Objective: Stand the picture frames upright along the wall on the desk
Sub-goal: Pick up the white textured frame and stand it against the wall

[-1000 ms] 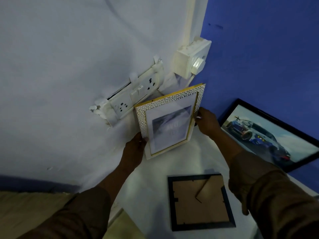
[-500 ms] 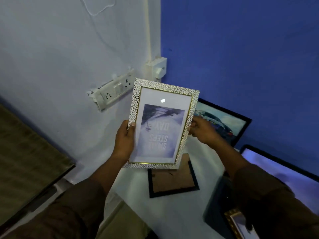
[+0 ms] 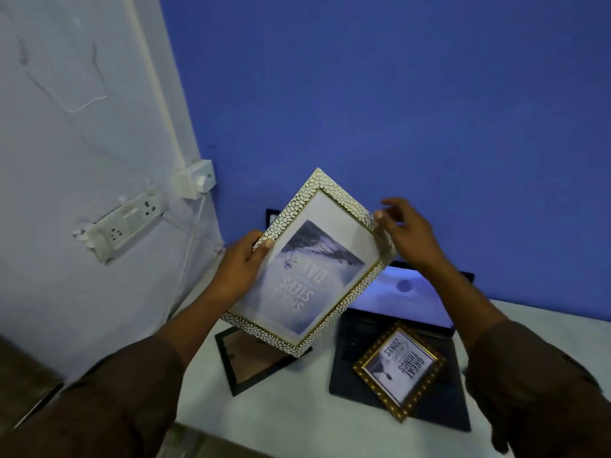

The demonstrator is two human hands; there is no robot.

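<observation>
I hold a white pebble-textured picture frame with gold trim in the air above the desk, tilted, its print upside down. My left hand grips its left edge, thumb on the front. My right hand is at the frame's upper right corner, fingers spread and only touching the edge. A black frame lies face down on the white desk below. A small gold frame lies face up on a laptop. The corner of another black frame shows against the blue wall behind.
An open laptop with a lit screen sits against the blue wall. A socket strip and a white switch box with a hanging cable are fixed to the white wall on the left.
The white frame was lifted off the wall, carried right and rotated clockwise. My right hand's fingers have loosened to the corner. The view swung right, revealing the laptop and gold frame.
</observation>
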